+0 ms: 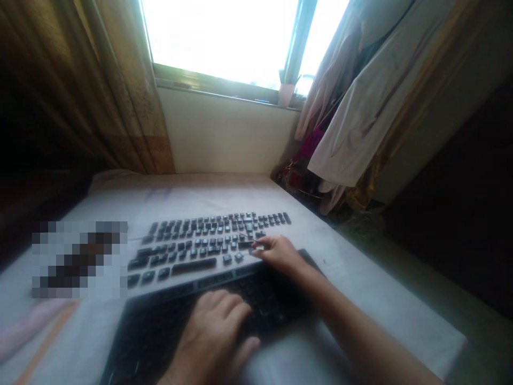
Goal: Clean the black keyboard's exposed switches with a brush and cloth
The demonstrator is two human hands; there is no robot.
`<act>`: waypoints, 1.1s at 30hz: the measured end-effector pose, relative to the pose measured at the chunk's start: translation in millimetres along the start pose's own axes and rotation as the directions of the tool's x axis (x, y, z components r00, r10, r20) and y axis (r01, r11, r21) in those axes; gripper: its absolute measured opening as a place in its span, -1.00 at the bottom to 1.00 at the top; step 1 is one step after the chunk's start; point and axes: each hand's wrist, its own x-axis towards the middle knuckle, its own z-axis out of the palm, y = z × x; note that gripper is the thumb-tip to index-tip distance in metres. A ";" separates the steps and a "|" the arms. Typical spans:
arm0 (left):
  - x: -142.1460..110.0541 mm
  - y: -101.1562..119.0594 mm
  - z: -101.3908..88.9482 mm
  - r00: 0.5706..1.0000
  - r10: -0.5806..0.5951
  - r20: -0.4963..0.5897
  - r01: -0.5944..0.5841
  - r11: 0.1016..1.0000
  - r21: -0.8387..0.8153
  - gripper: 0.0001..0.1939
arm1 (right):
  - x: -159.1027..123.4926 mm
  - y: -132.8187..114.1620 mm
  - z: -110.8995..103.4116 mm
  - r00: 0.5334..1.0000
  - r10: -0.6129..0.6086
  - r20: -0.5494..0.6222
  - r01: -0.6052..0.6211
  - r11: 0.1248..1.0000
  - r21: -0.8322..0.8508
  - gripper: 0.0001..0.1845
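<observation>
Loose black keycaps [200, 240] lie in keyboard-like rows on a white cloth-covered surface [360, 278]. Just in front of them sits a black keyboard base [152, 331], its keys stripped off. My left hand [212, 337] lies flat on that base, fingers stretched out and holding nothing. My right hand [280, 254] reaches to the right end of the keycap rows. Its fingertips are pinched together on a small keycap [256, 248] beside a long black one.
A pixelated patch [80, 259] covers something at the left of the surface. Behind are a bright window [224, 37], brown curtains [120, 96] and hanging pale clothes [360, 117]. The surface drops off at its right edge [401, 278] to a dark floor.
</observation>
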 end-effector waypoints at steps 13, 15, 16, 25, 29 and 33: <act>-11.5 -13.5 20.5 0.993 0.118 -0.002 -0.112 0.943 0.313 -0.21 | 14.3 -6.9 8.8 0.977 0.071 0.201 -0.004 0.948 -0.318 -0.73; -12.1 -13.5 21.1 0.994 0.106 0.005 -0.102 0.941 0.324 -0.17 | 14.2 -8.1 8.3 0.975 0.076 0.206 -0.001 0.939 -0.344 -0.73; -11.9 -13.7 21.1 0.995 0.097 0.015 -0.097 0.940 0.327 -0.15 | 13.9 -8.5 8.0 0.975 0.078 0.208 0.000 0.935 -0.354 -0.73; 11.7 -4.6 -8.1 0.839 -0.348 0.419 0.270 0.934 0.235 0.05 | 15.2 -7.0 3.2 0.976 0.074 0.205 0.003 0.935 -0.354 -0.73; 20.4 -0.4 -21.0 0.743 -0.442 0.503 0.359 0.897 0.259 0.12 | 16.6 -2.7 -1.2 0.987 0.038 0.153 0.007 0.959 -0.284 -0.75; 19.7 -4.4 -20.7 0.726 -0.453 0.518 0.371 0.892 0.260 0.16 | 11.8 4.0 -10.2 0.998 -0.038 0.045 0.044 0.990 -0.131 -0.79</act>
